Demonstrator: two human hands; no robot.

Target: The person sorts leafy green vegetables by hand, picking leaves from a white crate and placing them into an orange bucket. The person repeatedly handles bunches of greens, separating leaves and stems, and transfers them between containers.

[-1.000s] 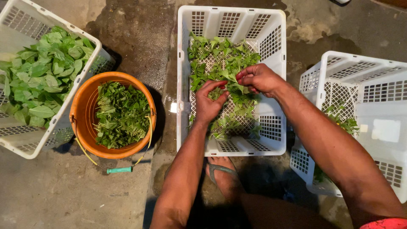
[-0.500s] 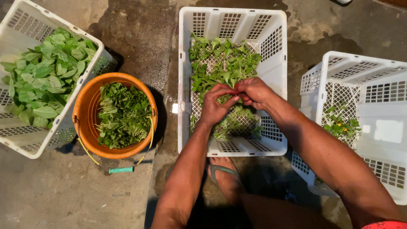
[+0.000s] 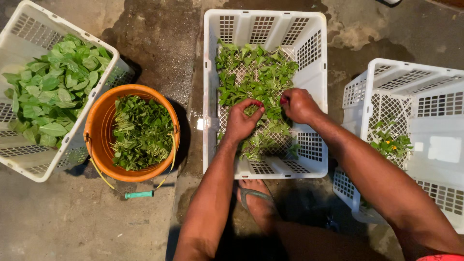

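— Both hands are sitting a little lower and closer together in the middle crate (image 3: 265,19) than they were a second ago, aren't they?

— Yes. Back then the right hand (image 3: 298,105) was lifted over the greens; now it is resting down among the leafy stems (image 3: 256,77), beside the left hand (image 3: 240,121).

— What is the left hand doing?

— It is curling closed, thumb meeting fingertips, pinching a small sprig of green. How much of the sprig it is gripping I cannot tell; the fingers are covering it.

— And the right?

— It is also closing into a loose fist over the stems, knuckles up. Whatever it is holding is hiding under the palm, so I cannot tell more than that it is touching the greens.

— Where are the greens lying?

— They are spreading across the far and middle part of the white crate's floor, thinning out toward the near end.

— Anything else around?

— An orange bucket (image 3: 96,121) of darker cut leaves is standing left of the crate, and beyond it a white basket (image 3: 29,164) of broad pale leaves, cut off by the left edge. Another white crate (image 3: 435,145) on the right is holding a few scraps and is running out of view. A sandalled foot (image 3: 258,203) is showing just below the middle crate, partly in shadow.
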